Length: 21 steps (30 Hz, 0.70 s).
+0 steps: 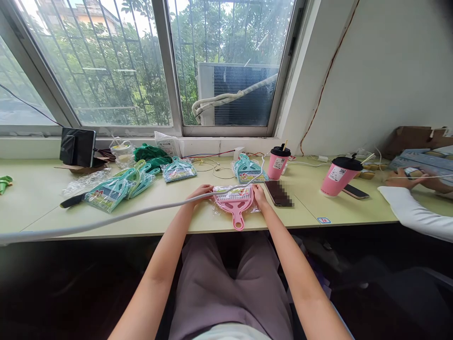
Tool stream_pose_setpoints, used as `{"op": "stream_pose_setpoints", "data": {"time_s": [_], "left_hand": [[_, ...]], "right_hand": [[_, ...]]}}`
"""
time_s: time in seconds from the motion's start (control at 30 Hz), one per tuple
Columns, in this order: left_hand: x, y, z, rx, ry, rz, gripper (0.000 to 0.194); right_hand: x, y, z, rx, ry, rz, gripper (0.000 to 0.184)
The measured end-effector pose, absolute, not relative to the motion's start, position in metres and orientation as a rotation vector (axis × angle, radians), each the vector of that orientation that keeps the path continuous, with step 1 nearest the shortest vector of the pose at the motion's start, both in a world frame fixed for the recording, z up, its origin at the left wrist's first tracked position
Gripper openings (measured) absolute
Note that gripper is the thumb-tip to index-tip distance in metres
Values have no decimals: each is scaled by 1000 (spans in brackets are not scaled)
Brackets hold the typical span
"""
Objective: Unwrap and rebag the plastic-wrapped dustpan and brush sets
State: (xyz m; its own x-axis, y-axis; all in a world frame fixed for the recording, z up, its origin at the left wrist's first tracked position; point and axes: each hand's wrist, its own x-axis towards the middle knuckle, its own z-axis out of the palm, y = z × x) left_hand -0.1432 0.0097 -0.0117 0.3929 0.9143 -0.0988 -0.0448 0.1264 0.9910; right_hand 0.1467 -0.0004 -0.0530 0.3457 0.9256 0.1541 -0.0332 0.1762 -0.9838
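Observation:
A pink toy dustpan and brush set (238, 208) in clear plastic wrapping lies on the table in front of me, its handle pointing toward me. My left hand (201, 192) grips the left edge of the wrapping, and my right hand (259, 194) grips the right edge; some fingertips are hidden. Beyond the pink set lie two wrapped teal dustpan sets, one at the back left (179, 170) and one at the back right (248, 169). Further left, several teal and green wrapped sets (110, 191) overlap in a pile.
A white cable (141, 210) crosses in front of the table. Right of my hand lie a phone (278, 193) and pink cups (278, 163) with straws. A black-handled tool (72, 200) touches the left pile; a tablet (77, 147) stands behind. A co-worker's white sleeve (417, 212) reaches in at right.

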Motion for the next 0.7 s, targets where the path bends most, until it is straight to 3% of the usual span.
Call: {"op": "stream_pose_setpoints", "data": {"time_s": [0.2, 0.43, 0.7], "left_hand": [[-140, 4, -8, 1240, 929, 930, 29], [-138, 1, -3, 1232, 919, 997, 29], [-140, 4, -10, 1287, 923, 924, 42]], "right_hand": [[144, -11, -42, -1310, -1079, 728, 51], [143, -11, -43, -1187, -1072, 858, 51], [146, 0, -55, -1090, -990, 938, 54]]}}
